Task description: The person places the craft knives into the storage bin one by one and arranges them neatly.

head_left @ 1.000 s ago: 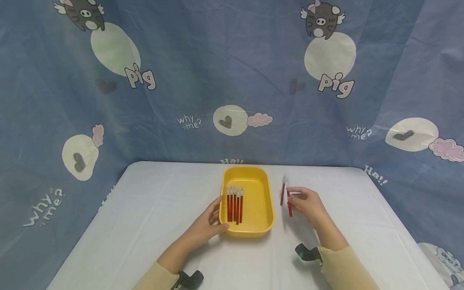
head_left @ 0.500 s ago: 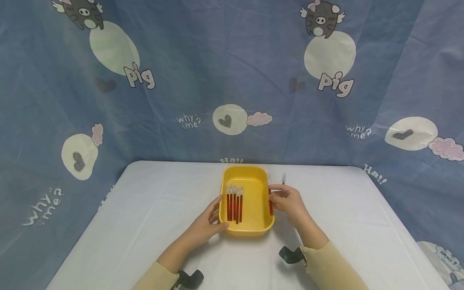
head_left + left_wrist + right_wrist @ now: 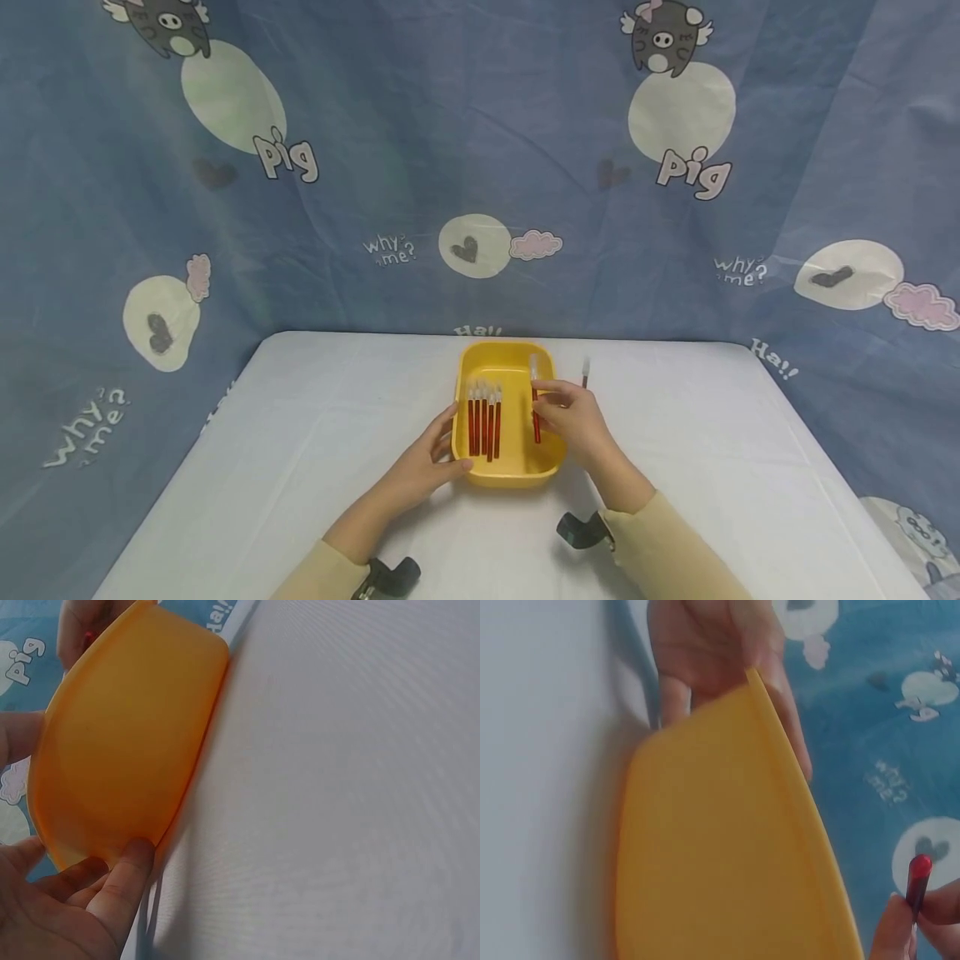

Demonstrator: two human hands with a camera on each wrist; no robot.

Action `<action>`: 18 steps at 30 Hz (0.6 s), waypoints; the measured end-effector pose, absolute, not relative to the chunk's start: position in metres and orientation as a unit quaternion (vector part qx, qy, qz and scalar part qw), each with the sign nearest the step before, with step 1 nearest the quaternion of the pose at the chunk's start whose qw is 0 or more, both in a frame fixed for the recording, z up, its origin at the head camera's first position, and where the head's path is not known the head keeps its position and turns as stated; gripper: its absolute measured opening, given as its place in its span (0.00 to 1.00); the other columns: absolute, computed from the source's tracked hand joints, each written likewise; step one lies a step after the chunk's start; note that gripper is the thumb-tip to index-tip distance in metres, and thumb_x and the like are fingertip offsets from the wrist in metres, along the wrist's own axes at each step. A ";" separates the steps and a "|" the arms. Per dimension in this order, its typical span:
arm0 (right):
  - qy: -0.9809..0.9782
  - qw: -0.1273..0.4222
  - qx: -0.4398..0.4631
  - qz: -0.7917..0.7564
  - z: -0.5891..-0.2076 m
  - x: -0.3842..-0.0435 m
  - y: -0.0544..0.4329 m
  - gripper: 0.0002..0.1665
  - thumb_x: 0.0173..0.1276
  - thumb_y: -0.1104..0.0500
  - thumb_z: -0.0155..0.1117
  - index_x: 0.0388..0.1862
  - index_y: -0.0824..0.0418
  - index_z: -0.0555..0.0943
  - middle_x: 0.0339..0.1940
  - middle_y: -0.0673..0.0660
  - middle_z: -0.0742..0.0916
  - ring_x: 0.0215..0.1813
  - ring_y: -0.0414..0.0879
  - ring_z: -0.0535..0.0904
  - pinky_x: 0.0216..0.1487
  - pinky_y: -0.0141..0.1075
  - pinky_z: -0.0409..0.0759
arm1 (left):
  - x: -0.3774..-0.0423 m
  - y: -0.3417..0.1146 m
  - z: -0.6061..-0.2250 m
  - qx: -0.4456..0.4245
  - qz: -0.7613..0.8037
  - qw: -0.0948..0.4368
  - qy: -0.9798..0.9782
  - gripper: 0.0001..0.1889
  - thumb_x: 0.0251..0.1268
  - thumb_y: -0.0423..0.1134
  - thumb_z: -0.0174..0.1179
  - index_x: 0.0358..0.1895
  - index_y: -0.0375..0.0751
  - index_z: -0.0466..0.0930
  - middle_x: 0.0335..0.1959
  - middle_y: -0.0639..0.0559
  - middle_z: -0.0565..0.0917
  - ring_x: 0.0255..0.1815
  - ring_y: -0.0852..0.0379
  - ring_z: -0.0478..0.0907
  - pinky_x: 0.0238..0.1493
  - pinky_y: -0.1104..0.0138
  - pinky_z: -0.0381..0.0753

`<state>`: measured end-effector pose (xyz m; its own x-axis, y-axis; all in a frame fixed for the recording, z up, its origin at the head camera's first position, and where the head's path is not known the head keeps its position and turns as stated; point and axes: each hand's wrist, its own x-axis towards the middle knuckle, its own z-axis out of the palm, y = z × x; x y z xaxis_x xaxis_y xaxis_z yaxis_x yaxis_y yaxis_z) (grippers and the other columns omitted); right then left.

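A yellow tray (image 3: 512, 481) stands on the white table. My left hand (image 3: 423, 467) grips its left side, with fingers (image 3: 124, 881) against the outer wall and the thumb at the near rim. Over the right part of the tray, my right hand (image 3: 579, 419) pinches a red-handled paintbrush (image 3: 536, 427), pale tip pointing away from me. Its rounded red end (image 3: 921, 865) shows in the right wrist view. Several similar paintbrushes (image 3: 483, 425) lie side by side in the tray's left half. Another paintbrush (image 3: 586, 371) lies on the table, partly hidden behind my right hand.
The white tabletop (image 3: 322, 400) stretches around the tray on both sides. A blue printed cloth (image 3: 570, 167) hangs behind the table and along its sides. Dark wrist cameras (image 3: 581, 531) sit at both sleeves.
My right hand has carried a paintbrush leftward from the table, over the tray's right rim, to above the tray's right half. My left hand has stayed on the tray.
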<state>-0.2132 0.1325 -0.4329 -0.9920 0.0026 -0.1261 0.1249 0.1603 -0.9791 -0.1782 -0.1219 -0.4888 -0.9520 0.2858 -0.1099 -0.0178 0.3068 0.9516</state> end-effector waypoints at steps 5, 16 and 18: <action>0.756 0.037 0.036 -0.652 -0.436 -0.213 0.116 0.20 0.69 0.70 0.63 0.60 0.67 0.81 0.46 0.63 0.85 0.41 0.46 0.84 0.48 0.42 0.87 | -0.179 -0.122 -0.489 0.085 0.581 0.131 0.799 0.50 0.61 0.46 0.72 0.81 0.62 0.48 0.79 0.42 0.57 0.75 0.40 0.62 0.69 0.46 0.68; 0.692 0.052 0.068 -0.716 -0.450 -0.217 0.092 0.21 0.71 0.73 0.57 0.63 0.71 0.77 0.41 0.61 0.81 0.36 0.45 0.77 0.34 0.30 0.81 | -0.179 -0.123 -0.491 0.094 0.594 0.131 0.788 0.49 0.62 0.44 0.71 0.81 0.59 0.48 0.79 0.41 0.57 0.75 0.39 0.62 0.70 0.45 0.67; 0.684 0.060 0.073 -0.723 -0.452 -0.217 0.090 0.21 0.71 0.74 0.56 0.63 0.72 0.76 0.40 0.62 0.81 0.34 0.44 0.76 0.31 0.29 0.78 | -0.179 -0.123 -0.491 0.094 0.594 0.132 0.788 0.49 0.61 0.44 0.72 0.81 0.59 0.48 0.79 0.41 0.57 0.75 0.39 0.62 0.70 0.46 0.67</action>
<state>-0.2174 0.0900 -0.4516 -0.9822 0.0138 -0.1874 0.1863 -0.0568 -0.9808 -0.1789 -0.1228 -0.4906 -0.9477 0.3042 -0.0964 -0.0091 0.2763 0.9610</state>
